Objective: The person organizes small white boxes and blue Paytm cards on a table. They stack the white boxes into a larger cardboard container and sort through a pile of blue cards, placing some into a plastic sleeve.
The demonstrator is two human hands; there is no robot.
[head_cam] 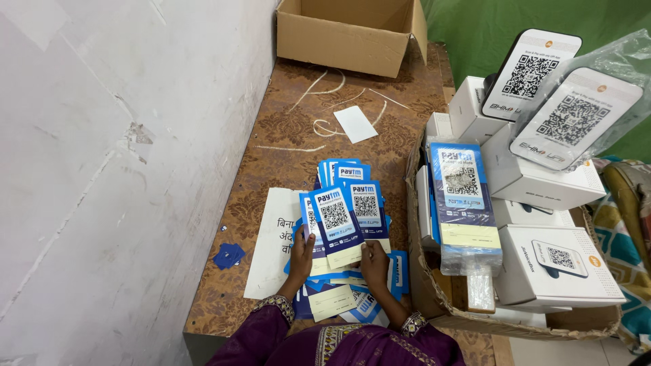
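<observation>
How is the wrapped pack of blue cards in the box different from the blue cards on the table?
The wrapped pack is sealed in clear plastic as one neat bundle; the loose cards are bare and fanned out in a heap. The pack leans in the box of white cartons, untouched; the loose cards lie on the table, with the left hand and right hand on them. Both show the same blue face with a square code.
</observation>
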